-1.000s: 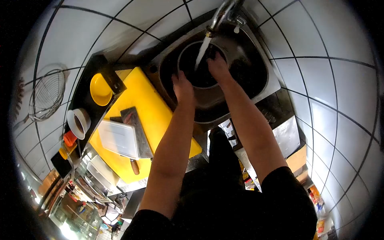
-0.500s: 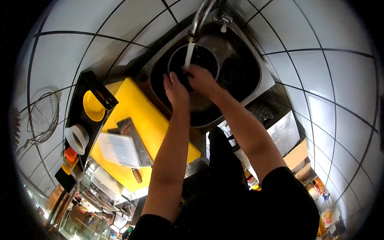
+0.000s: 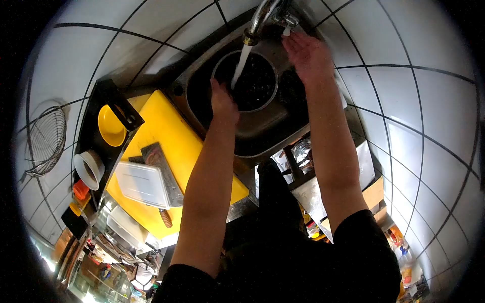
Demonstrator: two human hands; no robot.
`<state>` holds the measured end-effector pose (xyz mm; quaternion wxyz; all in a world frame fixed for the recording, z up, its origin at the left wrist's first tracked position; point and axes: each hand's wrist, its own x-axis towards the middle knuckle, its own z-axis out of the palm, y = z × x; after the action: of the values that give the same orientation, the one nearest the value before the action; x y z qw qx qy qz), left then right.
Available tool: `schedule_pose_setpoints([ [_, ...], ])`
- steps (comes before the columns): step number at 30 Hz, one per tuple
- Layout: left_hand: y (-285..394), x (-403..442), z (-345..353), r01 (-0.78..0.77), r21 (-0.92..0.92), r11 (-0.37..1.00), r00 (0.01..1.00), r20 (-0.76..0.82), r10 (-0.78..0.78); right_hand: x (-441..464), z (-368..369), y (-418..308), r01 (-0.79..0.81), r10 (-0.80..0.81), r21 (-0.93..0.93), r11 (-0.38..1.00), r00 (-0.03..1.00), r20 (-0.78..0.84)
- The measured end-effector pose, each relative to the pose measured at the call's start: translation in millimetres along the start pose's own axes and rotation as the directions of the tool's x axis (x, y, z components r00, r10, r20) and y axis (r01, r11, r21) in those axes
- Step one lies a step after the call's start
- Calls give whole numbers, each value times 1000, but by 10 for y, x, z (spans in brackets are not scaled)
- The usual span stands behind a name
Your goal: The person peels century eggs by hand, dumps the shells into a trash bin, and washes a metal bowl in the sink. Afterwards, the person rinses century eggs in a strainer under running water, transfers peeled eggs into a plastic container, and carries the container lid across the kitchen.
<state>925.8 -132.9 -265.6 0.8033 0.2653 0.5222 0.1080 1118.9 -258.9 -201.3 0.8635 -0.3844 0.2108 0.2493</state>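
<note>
Water runs from the tap (image 3: 249,37) into a round pot (image 3: 275,91) standing in the metal sink (image 3: 252,149). The pot's inside is dark, and what lies in it is hard to make out. My left hand (image 3: 224,102), a little blurred, is at the pot's left rim with its fingers stretched out; whether it touches the rim is unclear. My right hand (image 3: 309,56) is open, palm turned up, with its fingertips at the small tap lever (image 3: 291,21).
Left of the sink lies a yellow cutting board (image 3: 174,126) with a cleaver (image 3: 162,161) and a white plastic lid (image 3: 141,183). A shelf beside it holds a yellow bowl (image 3: 111,126) and a white bowl (image 3: 89,169). A wire strainer (image 3: 48,136) hangs on the tiled wall.
My right hand has left the water stream and moved up and right to the tap lever. My left hand has stayed by the pot's left side. The water still runs.
</note>
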Motion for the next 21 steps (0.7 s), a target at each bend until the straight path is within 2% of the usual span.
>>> schedule_pose_setpoints([
  [4,159,-358,114,83,25,996,993,-90,-80,-118,79,-194,50,-78,195,980,987,138],
  [6,123,-367,111,-16,32,999,994,-108,19,-168,77,-188,91,-144,298,950,976,161],
  [9,114,-312,116,-120,97,988,990,-59,126,-418,-63,144,-12,12,-29,1000,1000,24],
  [10,112,-301,107,-147,127,981,988,-33,152,-479,-186,342,-129,138,-268,955,990,14],
  [11,164,-336,164,-106,105,989,993,-38,111,-539,-273,523,-236,256,-487,841,966,-26],
  [13,320,-433,320,-24,61,998,999,-45,27,-686,-229,753,-328,307,-764,556,935,-179],
  [16,268,-156,265,-46,120,992,997,-50,53,-671,-122,930,-378,263,-774,508,924,-279],
  [21,127,324,121,26,126,992,1000,-20,-23,-392,25,977,-518,369,-676,524,854,-368],
])
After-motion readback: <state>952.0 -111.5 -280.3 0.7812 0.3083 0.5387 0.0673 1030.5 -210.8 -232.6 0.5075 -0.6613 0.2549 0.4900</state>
